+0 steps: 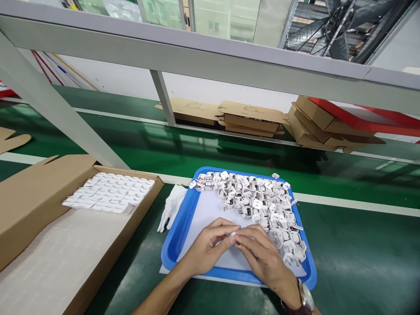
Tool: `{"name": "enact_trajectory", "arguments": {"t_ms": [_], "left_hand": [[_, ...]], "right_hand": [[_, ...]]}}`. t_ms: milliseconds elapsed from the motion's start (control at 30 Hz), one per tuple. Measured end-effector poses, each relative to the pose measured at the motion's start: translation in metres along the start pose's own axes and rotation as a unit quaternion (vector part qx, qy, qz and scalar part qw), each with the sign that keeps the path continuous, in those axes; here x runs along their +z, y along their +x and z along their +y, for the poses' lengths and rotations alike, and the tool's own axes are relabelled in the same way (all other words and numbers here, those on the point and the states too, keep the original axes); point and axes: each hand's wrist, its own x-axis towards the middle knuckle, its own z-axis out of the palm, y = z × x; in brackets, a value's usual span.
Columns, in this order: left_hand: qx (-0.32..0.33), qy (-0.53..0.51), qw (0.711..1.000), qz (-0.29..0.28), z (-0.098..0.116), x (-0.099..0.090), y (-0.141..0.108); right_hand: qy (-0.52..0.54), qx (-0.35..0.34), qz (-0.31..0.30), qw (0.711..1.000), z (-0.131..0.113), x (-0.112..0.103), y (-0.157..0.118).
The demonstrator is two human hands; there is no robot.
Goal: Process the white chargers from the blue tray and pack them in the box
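Over the front part of a blue tray, my left hand and my right hand meet with fingertips pinched together. Between them shows a bit of a small white plastic piece; most of it is hidden by the fingers. Several white plug housings with visible metal prongs and small wires crowd the back and right side of the tray, lying on a white liner. The nearest housings lie just beyond and beside my right hand. A wristwatch is on my right wrist.
Left of the tray stands an open cardboard box holding rows of white pieces at its far end. White gloves lie between box and tray on the green surface. A grey metal frame crosses ahead, with flattened cartons behind.
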Motion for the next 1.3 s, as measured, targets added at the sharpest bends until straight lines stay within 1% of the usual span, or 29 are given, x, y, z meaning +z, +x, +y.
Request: {"name": "enact_trajectory", "arguments": {"t_ms": [67, 167, 267, 367, 433, 533, 633, 700, 800, 867, 933, 1000, 1067, 1167, 1300], "left_hand": [[-0.001, -0.010, 0.999, 0.034, -0.004, 0.000, -0.001], [-0.003, -0.020, 0.998, 0.059, -0.005, -0.001, -0.002], [0.015, -0.030, 0.998, 0.057, -0.001, 0.000, -0.003], [0.041, 0.001, 0.998, 0.057, 0.002, 0.003, -0.005], [0.060, 0.043, 0.996, 0.060, 0.003, 0.004, -0.007], [0.088, 0.083, 0.991, 0.059, 0.002, 0.006, -0.008], [0.112, 0.078, 0.989, 0.054, 0.000, 0.009, -0.010], [0.119, 0.072, 0.988, 0.063, -0.001, 0.012, -0.012], [0.096, 0.047, 0.990, 0.087, -0.003, 0.015, -0.016], [0.062, 0.029, 0.994, 0.088, -0.003, 0.015, -0.018], [0.040, 0.023, 0.995, 0.089, -0.004, 0.015, -0.019], [0.031, 0.024, 0.995, 0.096, -0.005, 0.014, -0.017], [0.028, 0.022, 0.995, 0.097, -0.005, 0.014, -0.014], [0.028, 0.019, 0.996, 0.079, -0.005, 0.014, -0.009], [0.019, 0.043, 0.998, 0.031, -0.003, 0.012, -0.009]], "right_hand": [[0.020, 0.036, -0.011, 0.999, 0.000, -0.001, -0.001], [0.082, 0.144, -0.025, 0.986, 0.001, -0.006, -0.001], [0.184, 0.233, -0.024, 0.955, 0.002, -0.010, -0.001], [0.280, 0.288, -0.029, 0.915, 0.002, -0.010, 0.000], [0.302, 0.310, -0.025, 0.901, 0.002, -0.009, 0.000], [0.297, 0.304, -0.007, 0.905, 0.003, -0.007, -0.001], [0.285, 0.288, -0.001, 0.914, 0.003, -0.007, -0.003], [0.283, 0.289, -0.004, 0.915, 0.003, -0.007, -0.004], [0.292, 0.293, -0.012, 0.910, 0.001, -0.009, -0.004], [0.300, 0.288, -0.012, 0.909, -0.001, -0.010, -0.002], [0.294, 0.278, -0.005, 0.915, -0.003, -0.009, -0.001], [0.274, 0.276, 0.004, 0.921, -0.003, -0.006, -0.001], [0.252, 0.290, 0.014, 0.923, -0.002, -0.003, -0.002], [0.230, 0.315, 0.032, 0.920, 0.001, 0.001, -0.005], [0.240, 0.322, 0.036, 0.915, 0.005, 0.000, -0.007]]}}
